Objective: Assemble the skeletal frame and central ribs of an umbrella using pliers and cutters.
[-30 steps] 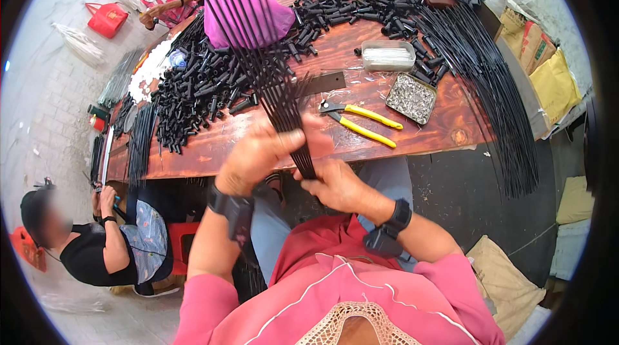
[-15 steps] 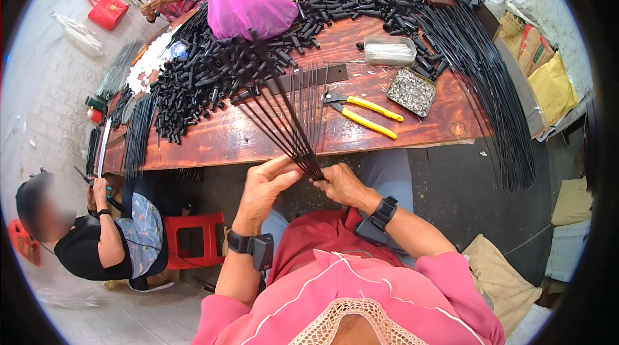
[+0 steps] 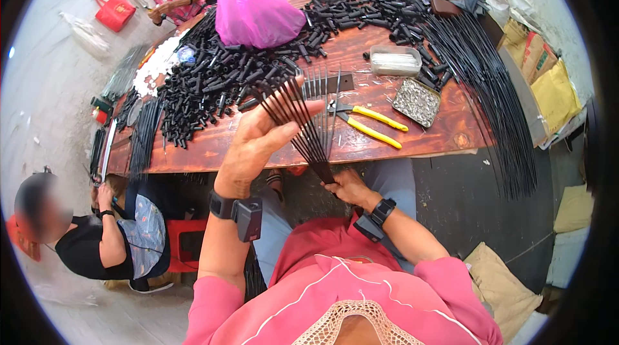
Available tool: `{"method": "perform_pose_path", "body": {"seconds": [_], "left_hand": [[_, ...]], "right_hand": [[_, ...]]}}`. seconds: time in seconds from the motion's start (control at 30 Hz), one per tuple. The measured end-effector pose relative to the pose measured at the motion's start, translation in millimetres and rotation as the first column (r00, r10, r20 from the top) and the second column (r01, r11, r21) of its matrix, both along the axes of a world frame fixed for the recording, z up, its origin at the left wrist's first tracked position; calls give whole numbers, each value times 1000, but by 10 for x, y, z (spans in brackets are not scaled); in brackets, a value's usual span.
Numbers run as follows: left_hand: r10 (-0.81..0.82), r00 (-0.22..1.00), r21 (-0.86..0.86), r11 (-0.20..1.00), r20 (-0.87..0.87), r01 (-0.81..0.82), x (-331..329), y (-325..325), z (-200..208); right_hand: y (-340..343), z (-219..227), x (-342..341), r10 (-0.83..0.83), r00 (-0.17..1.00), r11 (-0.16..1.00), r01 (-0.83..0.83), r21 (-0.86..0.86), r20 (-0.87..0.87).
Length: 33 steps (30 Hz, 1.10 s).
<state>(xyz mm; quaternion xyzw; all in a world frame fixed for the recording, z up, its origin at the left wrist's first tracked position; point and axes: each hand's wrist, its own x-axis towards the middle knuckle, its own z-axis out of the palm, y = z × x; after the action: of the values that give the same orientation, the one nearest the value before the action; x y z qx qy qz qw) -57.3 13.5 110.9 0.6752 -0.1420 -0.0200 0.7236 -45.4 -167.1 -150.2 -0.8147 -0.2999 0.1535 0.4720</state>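
A fanned bundle of thin black rods (image 3: 309,146) slants up from my lap over the table's near edge. My right hand (image 3: 349,186) is closed round its lower end. Beside the upper part of the fan is my left hand (image 3: 255,145), fingers stretched out and thumb apart; some rods cross its fingertips, and I cannot tell whether they touch. Just beyond lie more thin rods (image 3: 338,97), partly across a flat dark metal bar (image 3: 346,82). Pliers with yellow handles (image 3: 374,113) rest to the right of them.
Black tubular pieces (image 3: 206,80) are heaped round a pink plastic bag (image 3: 255,13). A clear box of white sticks (image 3: 394,61) and a tray of small metal parts (image 3: 416,102) stand right. Long black rods (image 3: 490,100) overhang the right edge. A co-worker (image 3: 97,235) sits left.
My left hand has moved up and away from the rods' lower end and opened out near their upper part. My right hand keeps its hold, slightly lower and further right.
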Motion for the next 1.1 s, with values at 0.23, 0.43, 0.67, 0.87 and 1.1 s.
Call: {"method": "perform_pose_path", "body": {"seconds": [0.23,0.43,0.67,0.87,1.1], "left_hand": [[-55,992,-109,992,111,68,149,-116,297],[-105,990,25,994,89,104,140,-135,327],[-54,994,-106,992,92,64,185,-184,253],[-34,994,-121,992,99,46,169,-187,228],[7,991,-89,996,135,5,81,-268,276]], "right_hand": [[35,-141,18,7,999,1000,-8,-30,-34],[34,-71,-13,-32,990,998,22,-67,-141],[-146,142,-99,-72,997,976,77,-202,32],[-532,1699,129,77,948,926,48,-375,310],[-108,2209,1168,-168,797,878,388,-279,580]]}}
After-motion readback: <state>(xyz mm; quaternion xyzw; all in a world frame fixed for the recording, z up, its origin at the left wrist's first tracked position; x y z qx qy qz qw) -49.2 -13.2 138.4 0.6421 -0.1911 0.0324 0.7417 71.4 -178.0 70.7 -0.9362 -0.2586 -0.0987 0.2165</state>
